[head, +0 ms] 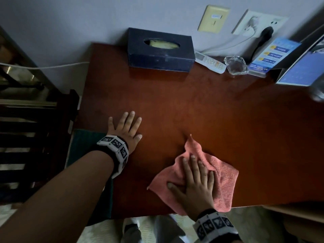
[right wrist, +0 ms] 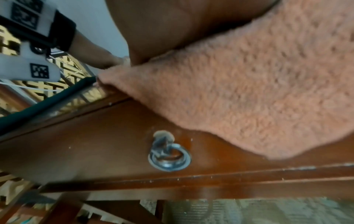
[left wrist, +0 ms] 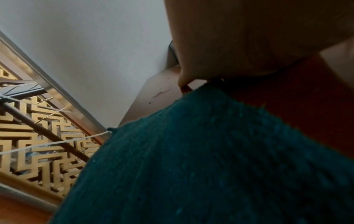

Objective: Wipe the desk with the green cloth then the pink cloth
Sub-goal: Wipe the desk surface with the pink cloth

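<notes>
Pink cloth [head: 222, 174]: fuzzy terry square, rumpled, lying flat at the near edge of the tabletop [head: 201, 106]; one corner peaks up toward the wall, and the near corner hangs over the front edge above the drawer, as the right wrist view shows.
Right hand [head: 196, 183]: palm down on the pink cloth, fingers [head: 192, 163] straight and slightly spread, pressing the cloth to the tabletop; nothing gripped.
Green cloth [head: 82, 144]: dark teal, knobbly weave, lying on the left near corner of the tabletop, partly under the left wrist; its edge overhangs the left side.
Left hand [head: 125, 128]: flat on bare wood, fingers straight and fanned wide, holding nothing; just beside the green cloth, well apart from the pink cloth.
Tabletop: reddish-brown polished wood, rectangular, smooth with a dull sheen.
Drawer [right wrist: 114, 145]: same wood, front face below the tabletop, with a metal ring pull [right wrist: 169, 157].
Tissue box [head: 160, 50]: dark blue, rectangular, oval slot on top, standing at the far edge against the wall.
Remote [head: 210, 62]: white, slim, lying just right of the tissue box.
Glass dish [head: 235, 64]: clear, faceted, beside the remote.
Leaflet [head: 273, 55]: blue, glossy, propped at the far right.
Wall sockets [head: 259, 21]: white plate with two plugs inserted; a cream plate to its left.
Screen [left wrist: 38, 144]: gold lattice fretwork, left of the tabletop.
</notes>
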`<state>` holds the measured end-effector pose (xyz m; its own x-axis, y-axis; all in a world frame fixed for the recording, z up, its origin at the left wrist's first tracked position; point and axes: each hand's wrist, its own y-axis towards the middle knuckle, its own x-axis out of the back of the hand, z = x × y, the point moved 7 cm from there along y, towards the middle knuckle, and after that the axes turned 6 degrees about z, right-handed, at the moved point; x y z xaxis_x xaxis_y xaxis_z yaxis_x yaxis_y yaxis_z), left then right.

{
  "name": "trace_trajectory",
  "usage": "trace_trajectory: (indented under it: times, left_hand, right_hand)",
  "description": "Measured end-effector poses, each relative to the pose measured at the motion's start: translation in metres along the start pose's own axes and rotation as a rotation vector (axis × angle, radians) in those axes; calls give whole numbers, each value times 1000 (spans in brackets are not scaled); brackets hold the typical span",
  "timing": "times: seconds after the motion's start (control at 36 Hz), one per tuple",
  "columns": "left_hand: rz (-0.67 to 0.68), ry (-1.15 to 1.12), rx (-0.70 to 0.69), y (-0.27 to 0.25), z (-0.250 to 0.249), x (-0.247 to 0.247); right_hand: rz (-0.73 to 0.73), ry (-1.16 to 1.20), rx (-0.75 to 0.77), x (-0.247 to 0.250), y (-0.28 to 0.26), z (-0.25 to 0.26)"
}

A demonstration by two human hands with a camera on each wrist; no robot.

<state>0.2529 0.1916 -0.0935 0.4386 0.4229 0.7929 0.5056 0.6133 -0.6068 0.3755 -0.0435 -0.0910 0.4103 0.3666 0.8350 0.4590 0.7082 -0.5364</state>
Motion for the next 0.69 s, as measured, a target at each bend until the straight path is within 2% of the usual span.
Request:
trace_trajectory:
  times: [0.08, 0.17, 0.22, 0.31, 0.36, 0.69]
  left_hand:
    - [12, -28, 2, 0, 0, 2]
    - [53, -25, 13, 0, 0, 10]
    - [-8, -28, 3, 1, -1, 25]
    - [-172, -45, 5, 3, -7, 52]
    - [-215, -81, 26, 10, -13, 62]
    - [-110, -267, 68, 62, -50, 56]
  right_hand:
    - [45, -10, -35, 4, 3, -4]
    - [72, -22, 10, 8, 9, 1]
    - [122, 4, 31, 8, 14, 4]
    - [184, 44, 22, 16, 23, 10]
    - [204, 41, 34, 19, 30, 13]
    - [242, 17, 101, 48, 89, 36]
